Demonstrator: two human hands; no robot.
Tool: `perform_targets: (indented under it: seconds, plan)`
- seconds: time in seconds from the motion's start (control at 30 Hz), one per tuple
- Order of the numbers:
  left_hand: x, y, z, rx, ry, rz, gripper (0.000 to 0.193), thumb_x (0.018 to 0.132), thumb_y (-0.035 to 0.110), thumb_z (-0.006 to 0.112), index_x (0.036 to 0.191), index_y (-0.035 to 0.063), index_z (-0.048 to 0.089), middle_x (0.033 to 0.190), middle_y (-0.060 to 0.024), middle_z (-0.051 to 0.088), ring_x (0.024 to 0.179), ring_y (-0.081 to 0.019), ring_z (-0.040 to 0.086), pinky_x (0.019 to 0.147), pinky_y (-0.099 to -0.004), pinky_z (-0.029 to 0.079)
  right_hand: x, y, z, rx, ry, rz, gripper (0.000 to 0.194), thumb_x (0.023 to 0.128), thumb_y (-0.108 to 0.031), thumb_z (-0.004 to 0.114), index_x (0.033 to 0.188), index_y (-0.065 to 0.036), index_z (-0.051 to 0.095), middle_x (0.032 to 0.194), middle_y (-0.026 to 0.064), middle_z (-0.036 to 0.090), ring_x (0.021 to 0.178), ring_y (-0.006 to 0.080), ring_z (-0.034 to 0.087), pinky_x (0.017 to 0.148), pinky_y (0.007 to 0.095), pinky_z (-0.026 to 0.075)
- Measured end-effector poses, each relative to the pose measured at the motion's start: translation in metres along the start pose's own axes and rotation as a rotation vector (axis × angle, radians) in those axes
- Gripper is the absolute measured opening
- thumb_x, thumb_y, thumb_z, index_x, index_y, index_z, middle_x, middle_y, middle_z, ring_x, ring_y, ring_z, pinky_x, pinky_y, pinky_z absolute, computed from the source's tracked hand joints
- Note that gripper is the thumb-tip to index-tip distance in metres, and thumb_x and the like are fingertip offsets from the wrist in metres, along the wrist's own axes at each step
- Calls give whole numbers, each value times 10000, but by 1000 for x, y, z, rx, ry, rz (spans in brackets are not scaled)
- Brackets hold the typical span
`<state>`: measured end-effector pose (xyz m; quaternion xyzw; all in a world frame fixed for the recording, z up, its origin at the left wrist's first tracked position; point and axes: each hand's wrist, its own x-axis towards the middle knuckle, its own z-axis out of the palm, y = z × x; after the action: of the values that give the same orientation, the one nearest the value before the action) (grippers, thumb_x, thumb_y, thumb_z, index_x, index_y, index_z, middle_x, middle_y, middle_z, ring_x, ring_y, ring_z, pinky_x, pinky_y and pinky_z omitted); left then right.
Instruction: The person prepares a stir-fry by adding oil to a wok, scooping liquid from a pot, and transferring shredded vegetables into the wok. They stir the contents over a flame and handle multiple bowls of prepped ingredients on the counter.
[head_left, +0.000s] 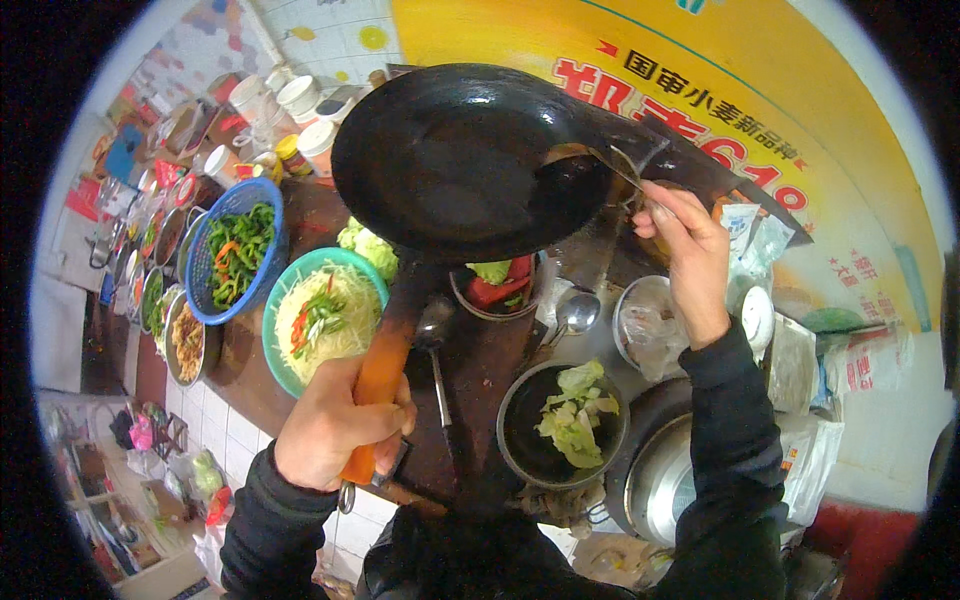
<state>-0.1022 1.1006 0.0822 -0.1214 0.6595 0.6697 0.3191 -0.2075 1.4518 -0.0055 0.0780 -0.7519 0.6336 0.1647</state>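
Observation:
My left hand (337, 424) grips the orange wooden handle (382, 364) of a black wok (457, 165), which is held up over the counter. Its dark inside is shiny and shows no food. Pinched between the fingers of my right hand (686, 247) is a thin metal utensil (622, 169) that reaches over the wok's right side. Glare and blur leave its exact shape unclear. Close to my left hand stands a green plastic basin (271, 352) of pale shreds (319, 322), topped with red and green pepper strips. Cabbage leaves (577, 420) lie in a dark round pan (510, 450) below my right hand.
A blue colander (199, 259) holds green peppers at the left. Under the wok's edge sits a bowl (491, 311) with red peppers. A ladle (435, 330), a metal spoon (579, 311) and a metal pot (660, 480) are nearby. Several tubs (300, 97) crowd the back left.

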Motion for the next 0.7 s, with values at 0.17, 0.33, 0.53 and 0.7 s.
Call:
perform_targets:
  seconds: [0.17,0.33,0.53,0.7]
  plan:
    - [-31,-15,-19,5,-6,46,227,770,77,669,939,-17,549,728,-64,593,465,-125,537,419,-249,402,-23,-14,18,138,-11,105,278,922,-7,579,1181,46,664,1114,85,621,907,167,656,824,285,530]
    - [-68,-30,-43,-75,-29,144,143,770,20,614,891,-36,563,641,-52,572,514,-139,576,496,-273,442,-37,-34,50,327,-33,172,276,934,-44,589,1182,61,653,1110,96,663,915,162,654,823,285,534]
    - [-117,-60,-81,-159,26,134,174,767,59,674,874,-22,562,725,-80,602,493,-149,575,453,-259,435,-49,-60,97,382,-25,241,252,951,-66,600,1162,64,646,1073,118,690,855,156,670,787,260,549]
    - [-163,-94,-127,-213,38,177,148,778,30,656,881,-13,559,724,-74,590,492,-141,574,446,-257,452,-69,-86,144,404,-71,278,233,953,-38,571,1149,73,631,1058,120,683,865,168,672,792,267,557]
